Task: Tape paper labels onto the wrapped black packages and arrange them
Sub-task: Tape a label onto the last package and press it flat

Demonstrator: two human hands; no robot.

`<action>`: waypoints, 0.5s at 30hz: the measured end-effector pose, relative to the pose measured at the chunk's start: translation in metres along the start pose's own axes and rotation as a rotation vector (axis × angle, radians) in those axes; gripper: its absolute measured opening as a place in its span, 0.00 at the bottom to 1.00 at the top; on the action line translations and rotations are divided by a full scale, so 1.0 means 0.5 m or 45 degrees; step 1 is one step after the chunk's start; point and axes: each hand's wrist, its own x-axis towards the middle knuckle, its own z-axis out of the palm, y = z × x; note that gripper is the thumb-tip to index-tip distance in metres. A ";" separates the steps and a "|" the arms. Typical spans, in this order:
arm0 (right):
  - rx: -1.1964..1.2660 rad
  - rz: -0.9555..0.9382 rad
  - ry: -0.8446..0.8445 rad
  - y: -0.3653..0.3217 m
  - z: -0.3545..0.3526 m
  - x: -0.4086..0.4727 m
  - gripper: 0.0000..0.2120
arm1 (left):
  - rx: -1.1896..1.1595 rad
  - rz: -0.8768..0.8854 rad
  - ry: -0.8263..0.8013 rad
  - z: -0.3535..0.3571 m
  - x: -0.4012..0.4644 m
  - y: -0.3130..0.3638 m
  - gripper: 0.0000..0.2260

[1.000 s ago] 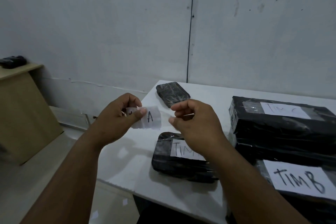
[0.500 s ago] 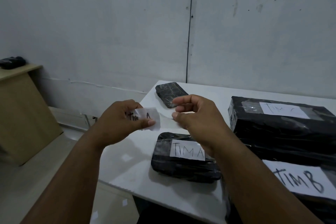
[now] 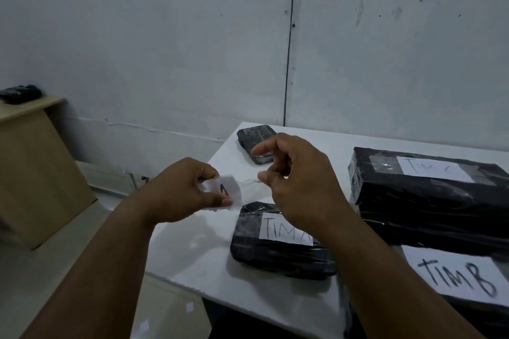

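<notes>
White paper, small and creased, sits pinched between the thumb and fingers of the left hand (image 3: 181, 192): this paper label (image 3: 220, 192) carries a dark marker stroke, and most of its writing is hidden behind the fingers. A thin clear strip (image 3: 249, 182), probably tape, seems to run from the label's edge toward the right hand (image 3: 297, 181), whose thumb and forefinger are curled close together near its end; whether they actually pinch it I cannot tell, as it is nearly invisible against the white table (image 3: 192, 256).

Beyond both hands, near the table's far corner, lies a small unlabelled package (image 3: 254, 136), the likely target. Just below the right hand rests a package marked TIM A (image 3: 275, 245). To the right of the right hand sits a large package (image 3: 427, 195) with a taped label, and nearer the body on that side, a package marked TIM B (image 3: 457, 275).

The main risk, as I judge it, is the tape itself. Held slack in the air between two hands, it could fold and stick to itself, or cling to a fingertip and peel off the paper. A tight pinch by the left hand may crumple the label further, so it lies wrinkled on the glossy wrap. Lowering it carelessly could catch the tape on the already labelled package under the right hand. Poor light also makes the strip's edge hard to follow.
</notes>
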 end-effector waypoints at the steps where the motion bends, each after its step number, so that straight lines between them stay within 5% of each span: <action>1: 0.008 -0.031 0.021 0.000 0.003 -0.002 0.18 | 0.029 0.000 0.005 -0.001 0.001 0.002 0.14; 10: 0.051 -0.127 0.021 0.003 0.008 0.002 0.16 | -0.044 0.005 0.126 -0.005 -0.005 -0.002 0.07; 15: -0.199 0.094 -0.188 0.005 -0.003 0.015 0.16 | -0.131 -0.032 0.057 -0.015 -0.011 0.017 0.16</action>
